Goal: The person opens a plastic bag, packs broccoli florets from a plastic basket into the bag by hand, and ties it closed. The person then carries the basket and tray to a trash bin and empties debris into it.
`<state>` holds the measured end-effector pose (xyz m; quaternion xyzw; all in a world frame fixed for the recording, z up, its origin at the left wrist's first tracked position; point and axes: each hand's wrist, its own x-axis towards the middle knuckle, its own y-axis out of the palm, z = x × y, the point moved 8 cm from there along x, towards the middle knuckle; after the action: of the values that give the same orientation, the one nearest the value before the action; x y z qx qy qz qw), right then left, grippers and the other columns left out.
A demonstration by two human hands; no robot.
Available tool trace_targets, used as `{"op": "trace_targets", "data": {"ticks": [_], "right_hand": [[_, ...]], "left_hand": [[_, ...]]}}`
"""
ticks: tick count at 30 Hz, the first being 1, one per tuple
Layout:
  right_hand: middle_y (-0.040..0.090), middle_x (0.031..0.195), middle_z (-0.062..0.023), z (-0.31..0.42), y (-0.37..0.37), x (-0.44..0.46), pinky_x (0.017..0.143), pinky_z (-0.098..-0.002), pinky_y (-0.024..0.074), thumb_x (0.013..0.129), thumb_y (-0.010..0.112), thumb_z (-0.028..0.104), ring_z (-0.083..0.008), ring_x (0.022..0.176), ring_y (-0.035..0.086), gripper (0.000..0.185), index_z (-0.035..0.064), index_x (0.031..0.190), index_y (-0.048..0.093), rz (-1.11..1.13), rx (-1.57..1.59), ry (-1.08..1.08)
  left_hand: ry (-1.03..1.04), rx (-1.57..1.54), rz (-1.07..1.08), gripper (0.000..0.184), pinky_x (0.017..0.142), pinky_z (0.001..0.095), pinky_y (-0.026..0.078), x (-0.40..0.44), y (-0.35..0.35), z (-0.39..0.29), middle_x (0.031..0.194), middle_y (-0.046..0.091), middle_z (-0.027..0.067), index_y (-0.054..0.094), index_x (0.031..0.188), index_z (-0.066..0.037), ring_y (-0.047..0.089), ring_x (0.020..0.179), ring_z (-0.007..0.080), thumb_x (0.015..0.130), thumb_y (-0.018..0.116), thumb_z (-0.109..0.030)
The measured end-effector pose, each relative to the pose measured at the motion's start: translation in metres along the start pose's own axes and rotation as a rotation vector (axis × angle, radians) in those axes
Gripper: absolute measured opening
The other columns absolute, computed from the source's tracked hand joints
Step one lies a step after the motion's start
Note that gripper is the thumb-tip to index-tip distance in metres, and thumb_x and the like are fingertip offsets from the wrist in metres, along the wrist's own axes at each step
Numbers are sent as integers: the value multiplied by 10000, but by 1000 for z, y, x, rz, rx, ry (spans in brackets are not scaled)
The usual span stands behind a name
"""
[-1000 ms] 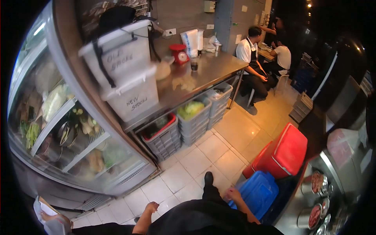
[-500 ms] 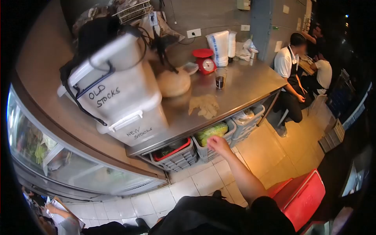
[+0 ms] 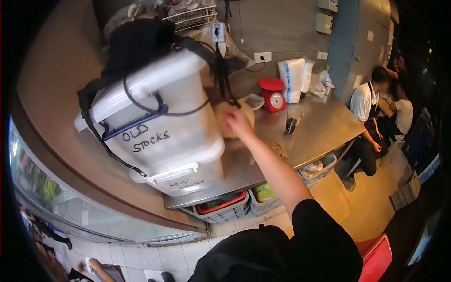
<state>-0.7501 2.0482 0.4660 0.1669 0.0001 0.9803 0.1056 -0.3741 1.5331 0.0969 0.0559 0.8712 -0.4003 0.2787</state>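
My right hand point(image 3: 236, 123) reaches over the steel table point(image 3: 324, 117), in front of a round tan object point(image 3: 249, 113). Its fingers are blurred, and whether it touches that object is unclear. My left hand is out of view. Left of my right hand, a white bin marked OLD STOCKS point(image 3: 159, 127) stands on another marked NEW STOCKS point(image 3: 199, 181). A black bag point(image 3: 141, 42) with straps and a cable lies on top. Behind my forearm is a crumpled tan item point(image 3: 277, 149). A red scale point(image 3: 273, 96) and a glass of dark liquid point(image 3: 292, 123) stand farther right.
Grey crates point(image 3: 225, 215) sit under the table. A glass-fronted display fridge point(image 3: 94, 211) is at left, a red cooler point(image 3: 378, 258) at lower right. One person point(image 3: 364, 108) sits beyond the table, others behind. Another person's hand point(image 3: 94, 264) is near a clipboard at lower left.
The view has turned and come closer to the table and bins. My right hand has risen from beside my body to the round tan object. My left hand has left the view.
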Motion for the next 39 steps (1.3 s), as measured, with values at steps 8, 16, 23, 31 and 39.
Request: {"op": "trace_targets", "data": {"ticks": [8,16,23,31,39], "right_hand": [[710,907,-145,-35,22,136,759,-367,514,876,688,241,-257,857,673,261,29,1029,684,-276,-260,-182],[640,759,-74,-152,55,239,499,-330,480,924,660,233,-188,622,621,224,50,1049,629,-291,818,384],[600,715,29,-189,86,298,444,-244,406,935,664,313,-98,581,554,173,150,903,615,-39,1032,446],[591,738,-5,-200,89,280,548,-300,455,927,651,195,-153,637,552,81,132,919,601,-33,1120,464],[549,678,-5,-273,77,212,424,-273,388,892,647,144,-120,548,506,93,124,831,580,31,1003,451]], "left_hand": [[-51,-60,-78,309,843,379,524,-4,-4,-42,1057,708,153,667,1113,-12,668,960,274,968,556,-261],[-206,-133,-186,321,854,382,517,-15,2,-83,1061,706,163,667,1118,-7,664,970,282,965,557,-267],[-300,-181,-253,332,863,385,511,-31,22,-115,1065,704,172,667,1121,-2,661,980,289,962,558,-273],[-330,-228,-322,345,873,388,505,-50,39,-145,1070,701,181,667,1126,3,657,991,297,960,559,-280],[-321,-283,-395,358,884,392,498,-50,57,-174,1074,699,191,667,1130,8,653,1002,305,957,560,-286]]}}
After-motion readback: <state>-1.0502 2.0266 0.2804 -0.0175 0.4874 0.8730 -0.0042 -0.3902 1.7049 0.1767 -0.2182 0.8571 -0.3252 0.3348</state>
